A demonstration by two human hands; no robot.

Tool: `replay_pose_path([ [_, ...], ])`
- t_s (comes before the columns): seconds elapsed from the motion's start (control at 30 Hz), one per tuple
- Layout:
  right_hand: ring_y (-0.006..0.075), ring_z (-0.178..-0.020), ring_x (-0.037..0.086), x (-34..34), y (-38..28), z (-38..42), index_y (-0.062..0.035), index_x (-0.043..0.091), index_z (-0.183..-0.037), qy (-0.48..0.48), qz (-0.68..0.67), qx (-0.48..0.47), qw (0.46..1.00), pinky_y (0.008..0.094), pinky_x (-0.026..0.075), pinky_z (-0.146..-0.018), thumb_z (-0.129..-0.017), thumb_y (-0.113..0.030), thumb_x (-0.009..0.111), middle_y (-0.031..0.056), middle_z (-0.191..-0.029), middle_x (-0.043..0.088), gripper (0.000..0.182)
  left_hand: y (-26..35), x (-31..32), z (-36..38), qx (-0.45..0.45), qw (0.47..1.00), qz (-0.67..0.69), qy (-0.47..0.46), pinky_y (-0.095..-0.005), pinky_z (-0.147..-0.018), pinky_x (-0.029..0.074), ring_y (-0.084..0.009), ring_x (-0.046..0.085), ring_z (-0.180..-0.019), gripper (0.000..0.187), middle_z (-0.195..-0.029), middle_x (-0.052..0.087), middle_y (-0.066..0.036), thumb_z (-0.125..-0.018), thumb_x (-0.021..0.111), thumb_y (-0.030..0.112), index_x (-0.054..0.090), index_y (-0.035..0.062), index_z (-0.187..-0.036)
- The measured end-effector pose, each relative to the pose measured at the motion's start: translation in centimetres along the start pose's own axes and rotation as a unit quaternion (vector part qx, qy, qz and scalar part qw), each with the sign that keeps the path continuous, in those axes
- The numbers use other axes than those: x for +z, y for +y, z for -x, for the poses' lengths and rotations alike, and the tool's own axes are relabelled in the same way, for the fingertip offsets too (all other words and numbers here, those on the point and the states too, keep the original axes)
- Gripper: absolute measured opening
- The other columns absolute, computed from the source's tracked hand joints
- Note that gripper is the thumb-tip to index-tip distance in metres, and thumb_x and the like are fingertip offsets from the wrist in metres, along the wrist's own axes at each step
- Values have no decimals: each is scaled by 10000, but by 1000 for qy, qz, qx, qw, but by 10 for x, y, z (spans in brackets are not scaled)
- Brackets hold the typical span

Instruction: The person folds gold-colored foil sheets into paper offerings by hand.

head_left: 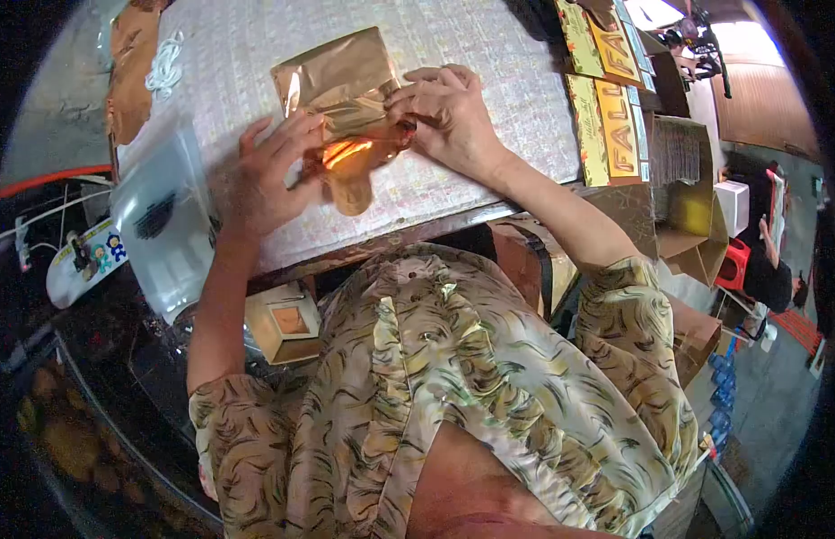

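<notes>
A shiny copper-gold foil balloon [341, 76], flat and partly folded, lies on the pale patterned table cover. Its near end narrows to a rounded tab [350, 190], with a bright orange reflection just above. My left hand [276, 166] rests at the foil's left edge, fingers stretched and apart, their tips touching it. At the opposite edge, my right hand [449, 112] has its fingers bent together, pinching the foil. What lies under the right fingertips is partly hidden.
Yellow packages [608, 130] lettered "FALL" lie at the table's right edge. Clear plastic bags [171, 220] hang over the left edge, near white string [164, 65] and brown foil sheets [133, 72]. Cardboard boxes [691, 242] stand right; another person [772, 260] is beyond.
</notes>
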State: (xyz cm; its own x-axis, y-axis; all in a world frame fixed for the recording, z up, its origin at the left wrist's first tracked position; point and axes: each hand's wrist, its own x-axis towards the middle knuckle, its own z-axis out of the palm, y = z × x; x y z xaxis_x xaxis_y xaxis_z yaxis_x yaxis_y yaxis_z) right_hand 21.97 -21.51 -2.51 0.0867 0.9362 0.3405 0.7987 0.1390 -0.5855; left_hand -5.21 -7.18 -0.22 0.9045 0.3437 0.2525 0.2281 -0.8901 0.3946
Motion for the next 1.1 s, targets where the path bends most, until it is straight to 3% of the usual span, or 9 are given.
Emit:
replay_pose_path([
  [0.1,242,-1312,564,-4,3,1,-149,777,-1067,-20,12,-17,1000,489,263,-1168,-800,-102,791,-13,-1202,745,271,1,8,1,-6,1000,-7,15,-482,-1176,350,-263,575,-1379,333,-1390,678,-59,-781,753,-1,675,100,-1088],
  [0.17,243,-1320,549,-9,2,1,-164,764,-1110,15,-42,5,999,486,266,-1164,-803,-160,824,-4,-1229,720,314,0,12,2,-1,1000,-9,19,-486,-1182,351,-272,582,-1370,320,-1380,684,-67,-780,739,-23,676,96,-1071],
  [0.3,243,-1298,545,-13,1,4,-174,750,-1153,55,-11,13,998,479,281,-1141,-803,-206,842,-2,-1249,690,363,-1,10,1,-4,1000,-17,13,-501,-1195,356,-286,595,-1354,306,-1363,693,-79,-779,719,-49,678,86,-1051],
  [0.57,219,-1276,536,-9,-1,0,-143,810,-1018,29,24,-9,999,470,286,-1116,-843,-212,818,-16,-1281,673,189,2,10,1,-19,999,3,25,-511,-1204,359,-307,609,-1336,284,-1338,706,-96,-792,694,-50,671,57,-1053],
  [0.8,244,-1344,502,-7,-1,-3,-143,812,-1067,3,-1,-26,1000,500,261,-1141,-850,-159,795,1,-1343,656,218,-2,11,0,-11,999,9,35,-518,-1208,351,-313,616,-1327,237,-1325,714,-105,-811,672,-41,660,49,-1031],
  [1.1,259,-1367,487,-8,-6,-1,-131,765,-982,46,1,9,999,519,255,-1155,-774,-156,840,-1,-1400,615,222,-1,11,0,-4,999,-1,36,-527,-1204,359,-315,617,-1326,237,-1338,709,-99,-814,711,-40,663,56,-1025],
])
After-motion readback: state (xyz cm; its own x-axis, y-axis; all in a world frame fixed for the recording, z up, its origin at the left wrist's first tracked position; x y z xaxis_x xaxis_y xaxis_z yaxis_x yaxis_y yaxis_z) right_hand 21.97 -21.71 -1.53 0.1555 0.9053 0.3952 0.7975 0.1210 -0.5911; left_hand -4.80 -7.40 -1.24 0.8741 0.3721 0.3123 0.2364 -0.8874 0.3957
